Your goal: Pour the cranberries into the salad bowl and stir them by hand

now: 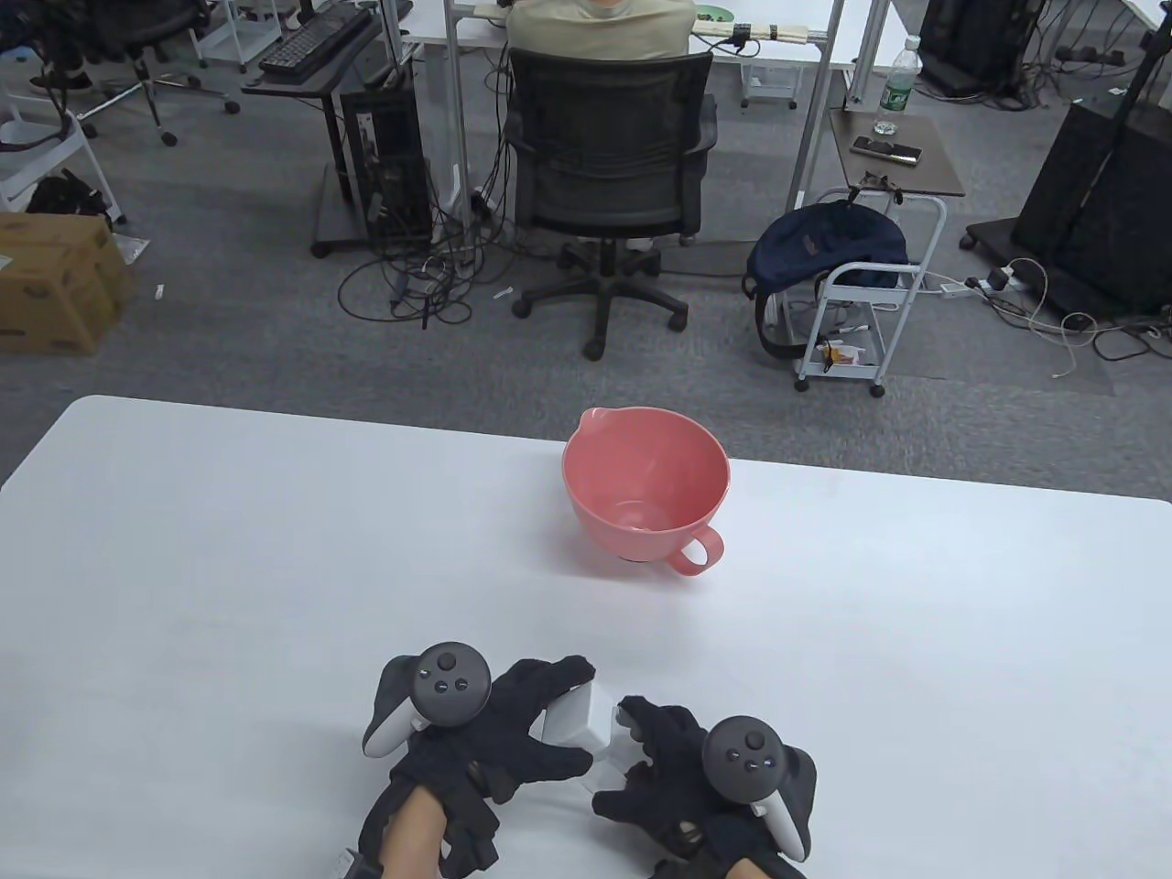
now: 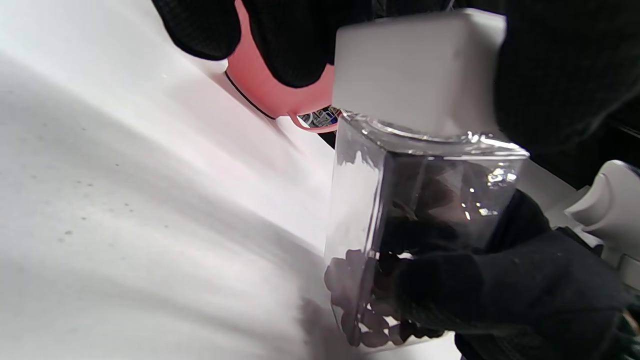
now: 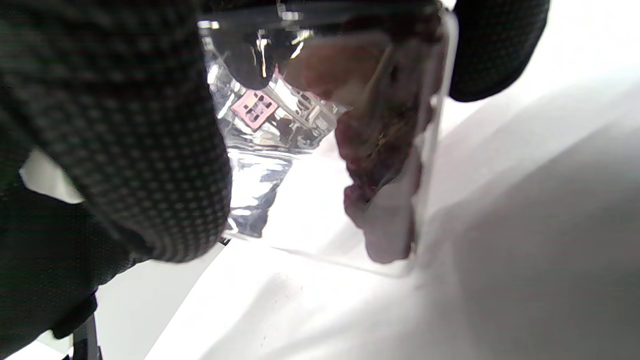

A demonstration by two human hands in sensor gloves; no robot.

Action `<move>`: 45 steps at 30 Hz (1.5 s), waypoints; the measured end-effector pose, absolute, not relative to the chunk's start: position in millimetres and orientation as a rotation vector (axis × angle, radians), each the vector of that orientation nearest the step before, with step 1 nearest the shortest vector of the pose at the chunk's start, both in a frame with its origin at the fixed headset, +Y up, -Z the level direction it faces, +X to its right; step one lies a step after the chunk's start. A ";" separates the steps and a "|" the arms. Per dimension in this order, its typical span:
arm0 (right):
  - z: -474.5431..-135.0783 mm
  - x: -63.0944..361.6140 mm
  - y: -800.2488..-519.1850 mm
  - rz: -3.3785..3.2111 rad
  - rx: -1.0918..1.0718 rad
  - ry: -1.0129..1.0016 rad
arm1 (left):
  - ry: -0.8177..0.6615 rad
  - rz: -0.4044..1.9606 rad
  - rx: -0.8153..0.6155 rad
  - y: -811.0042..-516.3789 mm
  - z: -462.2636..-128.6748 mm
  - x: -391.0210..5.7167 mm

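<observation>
Both gloved hands sit nearest, at the near edge of the smooth white table [image 1: 229, 549], wrapped around one clear, square-sided plastic jar [image 2: 400, 220] with a matte white square lid [image 1: 579, 721]; the left hand [image 1: 494, 732], in a black knit glove, has fingers curled over the lid and thumb round its near side, gripping it; the right hand [image 1: 668, 769], gloved the same, curls its fingers round the jar's body just right of the lid, holding it (its thumb and a fingertip show through the glossy wall in the left wrist view); dark red, wrinkled cranberries [image 2: 360, 305] lie heaped at the jar's bottom, and the lid is on; a small pink square mark shows through the plastic in the right wrist view, too blurred to read; farther along the table from the jar, well apart, stands a salmon-pink, round plastic salad bowl [image 1: 646, 490] with a pouring lip and loop handle, its smooth inside bare.
</observation>
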State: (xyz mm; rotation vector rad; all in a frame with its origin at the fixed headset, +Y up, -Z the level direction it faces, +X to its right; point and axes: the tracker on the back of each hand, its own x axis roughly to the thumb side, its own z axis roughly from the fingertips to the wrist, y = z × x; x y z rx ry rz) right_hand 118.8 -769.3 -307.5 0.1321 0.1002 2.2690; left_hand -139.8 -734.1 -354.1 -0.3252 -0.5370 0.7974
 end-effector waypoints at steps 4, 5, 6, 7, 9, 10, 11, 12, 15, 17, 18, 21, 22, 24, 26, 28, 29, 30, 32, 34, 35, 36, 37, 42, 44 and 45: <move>-307.5 119.7 -769.1 2.270 0.118 0.084 | -0.494 0.809 -0.289 -736.2 -353.4 -137.3; -307.7 119.9 -768.7 2.269 0.115 0.081 | -0.483 0.804 -0.276 -736.2 -353.2 -137.3; -307.7 120.0 -768.1 2.271 0.111 0.072 | -0.474 0.811 -0.266 -736.0 -353.1 -136.9; -307.5 119.9 -767.2 2.280 0.109 0.057 | -0.460 0.816 -0.266 -736.1 -352.8 -137.2; -307.0 119.4 -765.8 2.285 0.099 0.034 | -0.434 0.837 -0.247 -736.6 -352.3 -137.8; -306.4 119.2 -765.2 2.290 0.093 0.023 | -0.424 0.840 -0.244 -736.5 -352.0 -138.0; -306.0 119.0 -764.7 2.300 0.084 0.006 | -0.406 0.840 -0.229 -736.1 -351.5 -139.4; -305.8 119.4 -764.6 2.312 0.078 -0.002 | -0.390 0.848 -0.208 -735.8 -351.6 -140.9; -305.7 122.2 -765.1 2.310 0.056 -0.002 | -0.343 0.890 -0.161 -732.9 -352.2 -150.0; -306.0 124.7 -765.5 2.296 0.041 -0.004 | -0.305 0.910 -0.120 -730.4 -353.6 -159.9; -306.3 125.9 -765.5 2.291 0.035 -0.004 | -0.287 0.915 -0.105 -729.2 -354.4 -165.6; -306.9 128.3 -766.3 2.255 0.016 -0.002 | -0.233 0.911 -0.106 -727.2 -357.4 -185.2; -307.1 128.8 -766.6 2.243 0.012 0.002 | -0.215 0.900 -0.103 -727.0 -357.9 -190.6; -307.7 130.1 -767.4 2.214 -0.002 0.007 | -0.153 0.837 -0.076 -727.6 -359.0 -204.6; -308.1 131.0 -768.0 2.201 -0.012 0.008 | -0.110 0.781 -0.079 -730.1 -360.2 -214.4; -308.4 131.9 -768.7 2.192 -0.021 0.012 | -0.054 0.747 -0.090 -735.3 -361.1 -224.5; -308.3 132.4 -769.0 2.187 -0.024 0.013 | -0.013 0.745 -0.081 -739.0 -361.5 -229.9; -308.1 132.8 -769.0 2.186 -0.025 0.014 | 0.023 0.728 -0.084 -742.3 -362.0 -234.6; -307.9 133.7 -768.6 2.183 -0.027 0.010 | 0.053 0.662 -0.094 -746.2 -363.2 -240.4; -308.1 135.2 -768.0 2.169 -0.031 0.004 | 0.080 0.623 -0.118 -750.1 -364.3 -243.5; -308.2 136.1 -767.8 2.160 -0.032 0.003 | 0.097 0.602 -0.130 -752.5 -365.2 -244.4; -308.4 136.7 -767.9 2.154 -0.032 0.001 | 0.103 0.590 -0.143 -753.9 -365.9 -244.7; -308.7 137.7 -768.0 2.145 -0.030 0.002 | 0.106 0.581 -0.175 -756.4 -366.9 -245.2; -309.8 143.1 -768.7 2.090 -0.046 0.008 | 0.162 0.516 -0.198 -764.1 -367.9 -248.1; -310.3 144.8 -768.6 2.064 -0.047 0.003 | 0.168 0.507 -0.210 -766.9 -368.4 -248.1; -310.5 145.4 -768.4 2.052 -0.047 0.001 | 0.170 0.498 -0.213 -767.8 -368.8 -247.3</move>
